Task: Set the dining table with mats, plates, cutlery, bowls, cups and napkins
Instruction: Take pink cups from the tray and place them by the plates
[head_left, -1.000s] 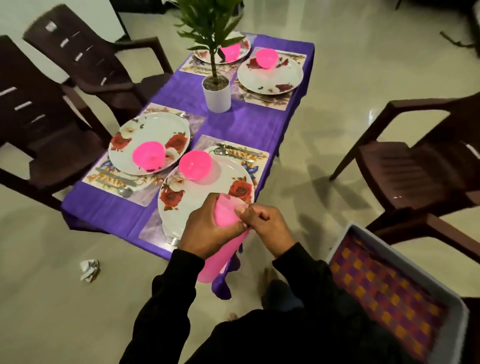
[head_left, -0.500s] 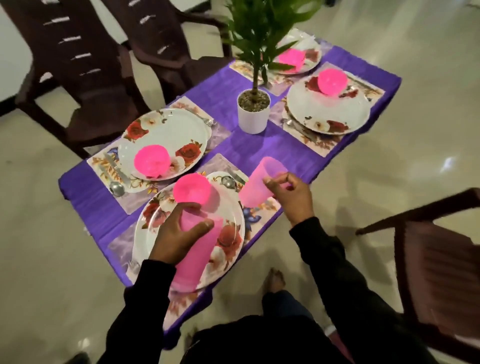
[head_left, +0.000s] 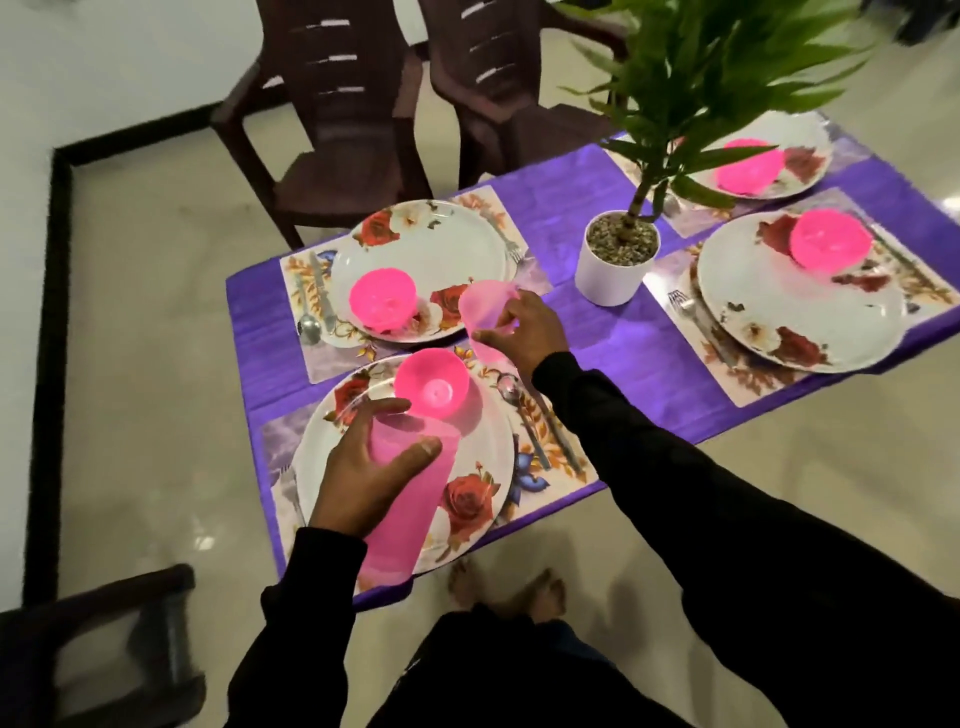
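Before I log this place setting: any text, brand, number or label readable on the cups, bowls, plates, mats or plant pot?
None can be read.
Single pink cup in the right hand: plain, no print.
Stack of pink cups in the left hand: plain.
Pink bowls: no marking visible.
Plates and mats: floral patterns only, no lettering.
White plant pot: blank on the side shown.

- A white pot (head_left: 615, 270) with a leafy green plant (head_left: 701, 78) stands on the purple tablecloth (head_left: 649, 353), just right of the right hand's fingers.
- Two dark brown chairs (head_left: 332, 130) stand beyond the fingers.
- Pale glossy floor (head_left: 156, 364).
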